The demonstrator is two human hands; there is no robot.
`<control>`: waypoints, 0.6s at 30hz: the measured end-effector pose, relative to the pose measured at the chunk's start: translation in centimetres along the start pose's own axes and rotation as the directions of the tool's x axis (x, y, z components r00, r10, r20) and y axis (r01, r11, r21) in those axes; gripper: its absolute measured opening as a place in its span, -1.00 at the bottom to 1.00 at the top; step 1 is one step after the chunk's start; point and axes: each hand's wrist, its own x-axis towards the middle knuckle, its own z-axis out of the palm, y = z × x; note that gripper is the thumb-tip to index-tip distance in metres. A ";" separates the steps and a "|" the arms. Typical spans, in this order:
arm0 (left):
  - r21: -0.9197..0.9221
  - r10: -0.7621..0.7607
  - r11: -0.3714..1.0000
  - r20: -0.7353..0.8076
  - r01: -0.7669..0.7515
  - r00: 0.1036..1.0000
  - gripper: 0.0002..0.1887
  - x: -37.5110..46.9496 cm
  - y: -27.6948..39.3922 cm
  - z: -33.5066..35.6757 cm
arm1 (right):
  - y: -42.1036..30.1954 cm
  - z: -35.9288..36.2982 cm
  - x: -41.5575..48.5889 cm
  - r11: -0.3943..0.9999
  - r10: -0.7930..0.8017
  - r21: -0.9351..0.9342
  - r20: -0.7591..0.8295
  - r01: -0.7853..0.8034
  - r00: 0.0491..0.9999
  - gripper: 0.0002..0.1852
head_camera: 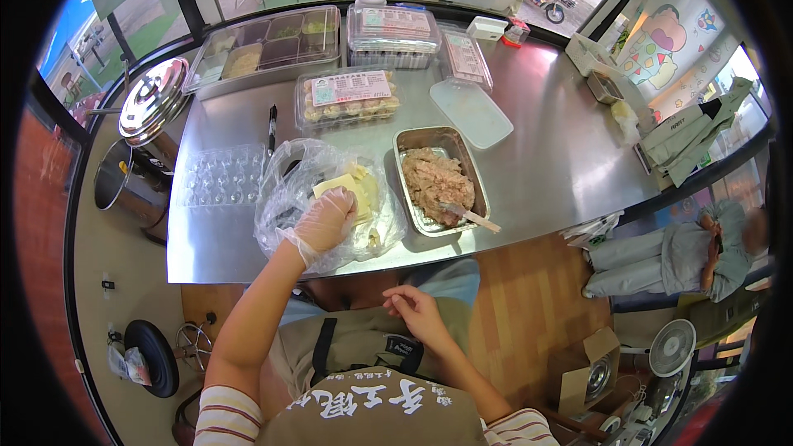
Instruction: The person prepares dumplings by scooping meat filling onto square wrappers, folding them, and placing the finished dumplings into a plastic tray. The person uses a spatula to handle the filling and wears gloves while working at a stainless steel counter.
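My left hand (328,217), in a clear plastic glove, is curled over a stack of pale yellow dough wrappers (331,184); its fingertips are hidden. The stack lies on a crumpled clear plastic bag (279,198), with more yellow dough pieces (367,186) beside it. My bare right hand (414,313) is above my lap, below the table's front edge, fingers loosely bent and holding nothing. Right of the bag, a steel tray (397,152) contains ground meat filling (437,183). A flat spatula (477,218) is stuck in the filling, its handle over the tray's rim.
An empty clear molded tray (220,176) and a black marker (272,127) are at left on the steel table (551,155). Behind are a lidded box of dumplings (350,99), stacked boxes (393,37), a compartment container (266,43) and a translucent lid (472,113). A person (681,254) is at right.
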 end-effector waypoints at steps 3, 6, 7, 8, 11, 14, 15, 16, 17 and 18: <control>0.034 -0.029 0.999 0.021 0.028 0.999 -0.88 0.4 0.6 -0.1 | 0.7 -0.8 0.2 0.999 0.033 0.024 -0.017 -0.033 0.999 -0.80; 0.088 -0.062 0.994 0.030 0.059 0.998 -0.87 0.7 1.6 0.0 | 1.0 -1.3 0.6 0.999 0.032 0.019 -0.026 -0.032 0.999 -0.80; 0.117 -0.071 0.991 0.038 0.066 0.997 -0.87 0.7 1.9 0.0 | 1.1 -1.4 0.7 0.998 0.066 0.019 -0.029 -0.065 0.997 -0.80; 0.137 -0.072 0.988 0.033 0.067 0.997 -0.86 0.8 2.2 0.0 | 1.1 -1.5 0.9 1.000 0.028 0.015 -0.031 -0.028 0.999 -0.80; 0.119 -0.149 0.982 -0.004 0.149 0.989 -0.87 0.7 2.7 0.1 | 1.0 -1.7 1.4 0.999 0.034 0.017 -0.048 -0.033 0.998 -0.80; 0.089 -0.072 0.993 -0.047 0.076 0.996 -0.87 0.6 2.8 0.1 | 0.7 -1.9 1.9 0.999 0.035 0.013 -0.056 -0.034 0.998 -0.80; 0.103 -0.091 0.990 -0.011 0.092 0.996 -0.87 0.6 2.8 0.1 | 0.6 -1.9 2.1 0.999 0.038 0.009 -0.052 -0.037 0.998 -0.80; 0.118 -0.109 0.987 0.000 0.108 0.994 -0.87 0.6 2.8 0.2 | 0.4 -2.0 2.2 0.997 0.071 0.009 -0.044 -0.071 0.997 -0.80; 0.136 -0.126 0.983 0.009 0.124 0.992 -0.87 0.7 2.8 0.2 | 0.3 -2.1 2.4 0.999 0.051 0.003 -0.043 -0.050 0.998 -0.80; 0.126 -0.136 0.983 0.003 0.135 0.991 -0.86 0.7 2.8 0.2 | 0.1 -2.2 2.4 0.998 0.065 0.005 -0.041 -0.065 0.997 -0.79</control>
